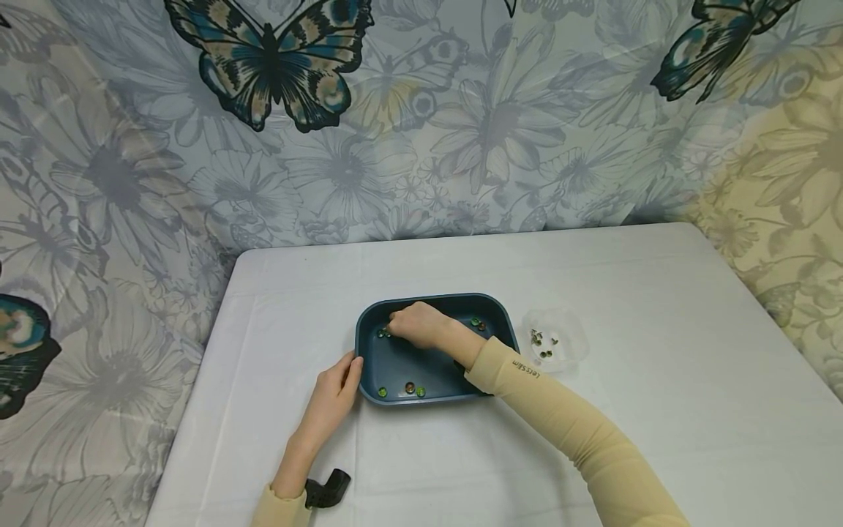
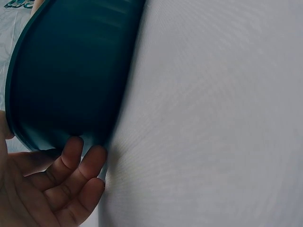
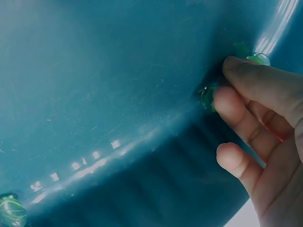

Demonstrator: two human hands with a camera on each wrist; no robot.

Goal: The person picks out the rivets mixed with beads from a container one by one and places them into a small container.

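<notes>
A dark blue tray (image 1: 421, 399) lies on the white table with several glass marbles in it. My left hand (image 1: 334, 391) holds its left end, thumb at the rim and fingers against the outer wall; the left wrist view shows those bent fingers (image 2: 71, 153). Inside the tray, my right hand (image 1: 421, 324) reaches down at the far left corner. In the right wrist view, a fingertip of that hand (image 3: 265, 123) touches a green marble (image 3: 207, 98), which is not between finger and thumb. Another green marble (image 3: 259, 59) is partly hidden behind the thumb.
Near the tray's front wall lie green marbles (image 1: 383, 392) and a brown marble (image 1: 410, 387). More marbles (image 1: 477, 323) sit at the far right corner. Right of the tray, a clear shallow container (image 1: 571, 344) holds several small shiny pieces (image 1: 536, 338). Patterned fabric (image 1: 349, 168) hangs behind the table.
</notes>
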